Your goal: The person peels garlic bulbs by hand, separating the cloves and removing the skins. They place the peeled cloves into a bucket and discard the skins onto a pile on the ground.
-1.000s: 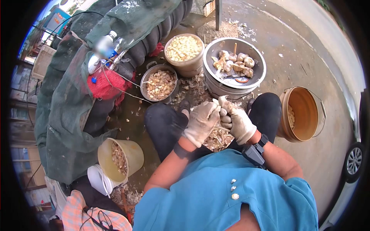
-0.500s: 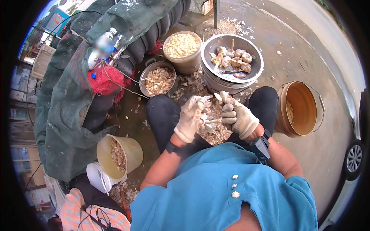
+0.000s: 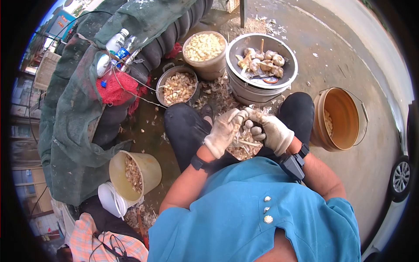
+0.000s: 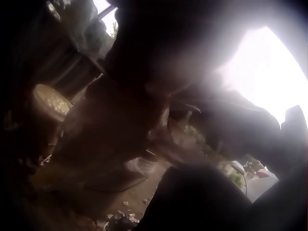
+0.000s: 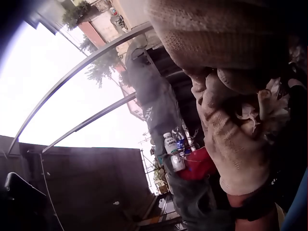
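Note:
My gloved left hand [image 3: 222,133] and gloved right hand [image 3: 276,131] meet above my lap. The right fingers curl round a garlic bulb, mostly hidden by the gloves. The left thumb and fingers pinch at the same garlic from the other side. Just below the hands, a pale stem [image 3: 248,143] shows against a heap of garlic skins [image 3: 241,152] between my legs. In the right wrist view the near glove [image 5: 236,144] bends over, with a stubby stem end [image 5: 263,103] and papery skins behind it. The left wrist view is dark and blurred.
Ahead, a bowl [image 3: 293,74] of whole bulbs tops a bucket. Left of it stand a tub [image 3: 214,72] of peeled cloves and a pot [image 3: 195,94] of loose cloves. A brown bucket [image 3: 347,133] is at right, a cream bucket [image 3: 152,174] with skins at lower left.
The hands were together a second ago, then the left hand drew apart to the left, exposing the garlic in the right hand. Now the left hand is back at it.

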A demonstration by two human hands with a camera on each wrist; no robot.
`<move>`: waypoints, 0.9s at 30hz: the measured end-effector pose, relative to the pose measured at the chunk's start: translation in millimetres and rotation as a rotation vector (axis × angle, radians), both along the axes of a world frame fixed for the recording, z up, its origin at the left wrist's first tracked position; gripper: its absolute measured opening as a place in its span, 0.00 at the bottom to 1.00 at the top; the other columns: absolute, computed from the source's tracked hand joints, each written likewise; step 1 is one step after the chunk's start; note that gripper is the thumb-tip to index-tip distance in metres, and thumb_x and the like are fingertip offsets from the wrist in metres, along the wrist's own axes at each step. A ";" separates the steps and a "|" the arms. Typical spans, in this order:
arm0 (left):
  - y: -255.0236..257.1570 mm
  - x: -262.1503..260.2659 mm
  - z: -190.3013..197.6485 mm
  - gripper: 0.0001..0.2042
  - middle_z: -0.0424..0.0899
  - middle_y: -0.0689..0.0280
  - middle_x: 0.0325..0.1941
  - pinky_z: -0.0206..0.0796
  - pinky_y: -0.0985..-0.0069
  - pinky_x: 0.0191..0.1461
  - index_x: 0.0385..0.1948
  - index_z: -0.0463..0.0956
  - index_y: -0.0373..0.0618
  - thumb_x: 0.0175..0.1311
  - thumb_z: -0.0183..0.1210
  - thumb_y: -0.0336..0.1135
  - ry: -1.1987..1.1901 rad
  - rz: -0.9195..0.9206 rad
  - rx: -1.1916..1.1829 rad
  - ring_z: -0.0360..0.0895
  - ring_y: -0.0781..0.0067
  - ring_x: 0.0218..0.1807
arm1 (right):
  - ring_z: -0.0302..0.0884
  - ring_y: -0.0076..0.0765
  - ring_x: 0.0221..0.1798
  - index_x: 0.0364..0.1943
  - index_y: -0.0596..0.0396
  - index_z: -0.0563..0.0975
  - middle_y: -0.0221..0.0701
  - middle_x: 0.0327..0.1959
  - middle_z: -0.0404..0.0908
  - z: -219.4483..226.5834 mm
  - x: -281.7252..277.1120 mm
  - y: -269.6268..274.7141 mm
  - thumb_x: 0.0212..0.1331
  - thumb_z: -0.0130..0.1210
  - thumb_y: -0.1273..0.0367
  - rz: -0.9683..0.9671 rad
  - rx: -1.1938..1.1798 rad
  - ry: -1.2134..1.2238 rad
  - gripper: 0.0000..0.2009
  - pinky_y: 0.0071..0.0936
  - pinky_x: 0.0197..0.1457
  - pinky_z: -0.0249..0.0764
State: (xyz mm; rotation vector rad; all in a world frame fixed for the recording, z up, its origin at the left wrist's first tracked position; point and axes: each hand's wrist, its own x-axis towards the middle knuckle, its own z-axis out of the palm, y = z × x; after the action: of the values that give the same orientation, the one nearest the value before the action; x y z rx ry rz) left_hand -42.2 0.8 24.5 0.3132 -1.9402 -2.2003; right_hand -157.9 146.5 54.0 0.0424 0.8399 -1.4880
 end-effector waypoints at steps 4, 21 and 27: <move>-3.9 7.1 11.1 0.16 0.76 0.73 0.36 0.66 0.84 0.34 0.46 0.75 0.43 0.74 0.51 0.47 -0.145 -0.008 -0.086 0.72 0.84 0.33 | 0.60 0.11 0.21 0.44 0.47 0.75 0.18 0.27 0.73 11.0 0.3 4.3 0.70 0.52 0.61 -0.079 0.042 0.045 0.08 0.11 0.19 0.54; -13.9 -4.2 -6.7 0.30 0.79 0.59 0.46 0.76 0.71 0.47 0.57 0.67 0.39 0.75 0.37 0.60 -0.249 0.010 0.681 0.80 0.67 0.43 | 0.76 0.18 0.38 0.46 0.52 0.79 0.23 0.34 0.81 16.5 -108.1 172.9 0.65 0.57 0.60 -0.471 0.988 1.255 0.13 0.19 0.39 0.72; 5.3 -12.1 9.9 0.27 0.79 0.60 0.51 0.75 0.73 0.46 0.58 0.67 0.42 0.77 0.34 0.57 -0.134 0.024 0.307 0.78 0.70 0.44 | 0.60 0.08 0.18 0.37 0.49 0.75 0.18 0.23 0.75 41.1 -35.7 59.0 0.65 0.58 0.58 -0.096 0.460 0.737 0.11 0.09 0.20 0.55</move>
State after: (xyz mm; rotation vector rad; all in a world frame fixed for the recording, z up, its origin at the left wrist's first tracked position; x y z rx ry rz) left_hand -54.3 6.0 34.4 0.5379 -1.6427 -2.5188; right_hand -193.6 205.5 95.1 -0.1349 1.7870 -1.3725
